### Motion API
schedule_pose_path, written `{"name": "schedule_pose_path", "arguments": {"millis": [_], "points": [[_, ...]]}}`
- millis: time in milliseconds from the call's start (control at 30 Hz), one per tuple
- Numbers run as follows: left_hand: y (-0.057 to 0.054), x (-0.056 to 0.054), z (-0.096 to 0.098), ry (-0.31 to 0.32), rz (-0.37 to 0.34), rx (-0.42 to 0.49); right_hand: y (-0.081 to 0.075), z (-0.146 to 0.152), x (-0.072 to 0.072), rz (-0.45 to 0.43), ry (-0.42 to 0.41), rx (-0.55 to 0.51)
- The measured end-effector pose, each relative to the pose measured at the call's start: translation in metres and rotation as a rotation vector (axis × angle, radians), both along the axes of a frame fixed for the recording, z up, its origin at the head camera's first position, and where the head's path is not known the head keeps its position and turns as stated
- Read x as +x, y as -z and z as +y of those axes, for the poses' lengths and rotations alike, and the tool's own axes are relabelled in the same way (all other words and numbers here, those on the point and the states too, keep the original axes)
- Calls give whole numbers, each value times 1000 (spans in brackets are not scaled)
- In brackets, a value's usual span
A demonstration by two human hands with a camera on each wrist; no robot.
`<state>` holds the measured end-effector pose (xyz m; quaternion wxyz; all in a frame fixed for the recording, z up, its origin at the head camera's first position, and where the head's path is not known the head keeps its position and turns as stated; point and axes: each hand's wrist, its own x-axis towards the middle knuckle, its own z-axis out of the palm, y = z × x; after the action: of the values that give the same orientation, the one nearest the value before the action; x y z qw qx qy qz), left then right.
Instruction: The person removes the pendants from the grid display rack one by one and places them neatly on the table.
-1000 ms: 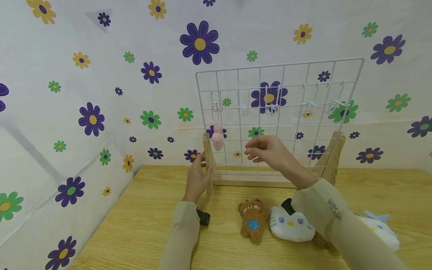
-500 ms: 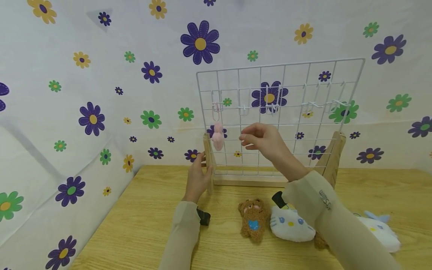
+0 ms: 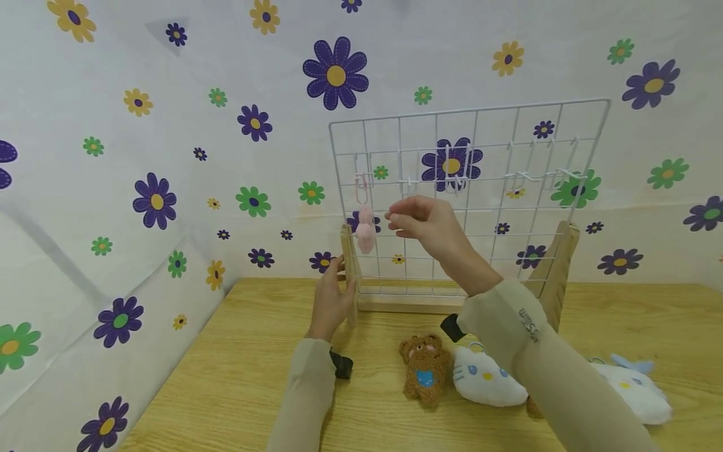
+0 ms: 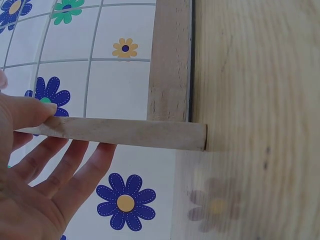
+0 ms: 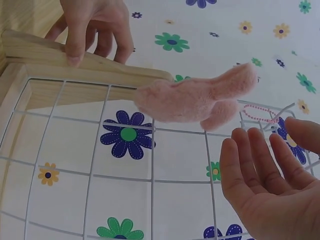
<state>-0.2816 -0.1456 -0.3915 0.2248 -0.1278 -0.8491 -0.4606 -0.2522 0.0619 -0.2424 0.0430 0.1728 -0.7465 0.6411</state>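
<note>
My left hand [image 3: 330, 298] grips the left wooden side post [image 4: 135, 132] of a display rack. In the left wrist view the thumb lies on one face of the post and the fingers on the opposite one. A pink plush keychain [image 3: 365, 232] hangs by its pink bead chain [image 5: 260, 106] from a hook at the left of the white wire grid [image 3: 476, 112]. Just right of the plush, my right hand [image 3: 432, 229] is raised with loosely bent fingers. Nothing sits between them, and the right wrist view shows them apart from the plush.
More white hooks [image 3: 454, 182] hang along the grid. On the wooden table [image 3: 226, 376] before the rack lie a brown bear plush [image 3: 425, 370], a white cat-face plush [image 3: 486, 380] and another white plush [image 3: 641, 392]. The right sleeve partly covers another brown plush [image 3: 533, 407].
My right hand has moved up and left, closer to the hanging pink plush. The left hand stays on the post.
</note>
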Motion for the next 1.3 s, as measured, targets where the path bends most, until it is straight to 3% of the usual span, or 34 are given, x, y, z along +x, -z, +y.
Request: {"name": "schedule_pose_path", "arguments": {"millis": [400, 700, 1067, 1300], "points": [[1, 0, 1, 2, 7, 3, -7, -9, 0, 12, -14, -18], [2, -1, 1, 5, 30, -1, -8, -14, -5, -21, -81, -84], [3, -1, 0, 0, 22, -5, -7, -23, -12, 14, -143, -84], [2, 0, 1, 4, 0, 0, -9, -30, -15, 15, -135, -116]]}}
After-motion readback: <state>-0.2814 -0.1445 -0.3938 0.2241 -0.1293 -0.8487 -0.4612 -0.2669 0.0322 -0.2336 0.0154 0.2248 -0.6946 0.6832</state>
